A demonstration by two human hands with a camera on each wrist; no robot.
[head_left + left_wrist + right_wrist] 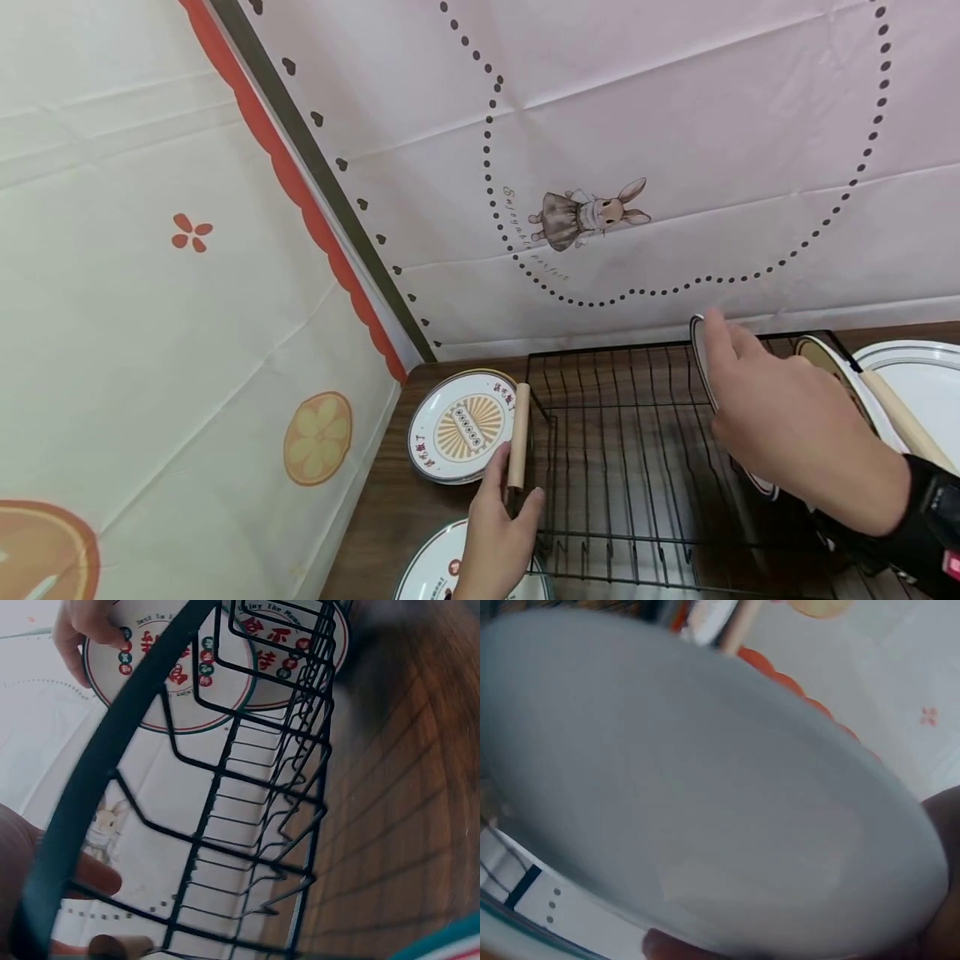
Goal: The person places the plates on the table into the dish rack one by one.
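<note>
The left grip (501,525) holds the wooden handle (518,433) at the rack (622,467)'s left end. Left of it two plates (459,427) lie on the bench (390,508). The right grip (780,417) holds a plate (701,354) upright inside the rack.

A patterned plate (459,426) lies left of centre on the wooden table (390,508); far behind hangs a rabbit-print cloth (592,215).

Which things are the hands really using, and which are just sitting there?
In use:
left hand holding the wooden handle of the black wire rack
right hand holding an upright plate in the rack

Just sitting there:
patterned plate left of the rack
second plate near the left hand
white plate far right
</note>
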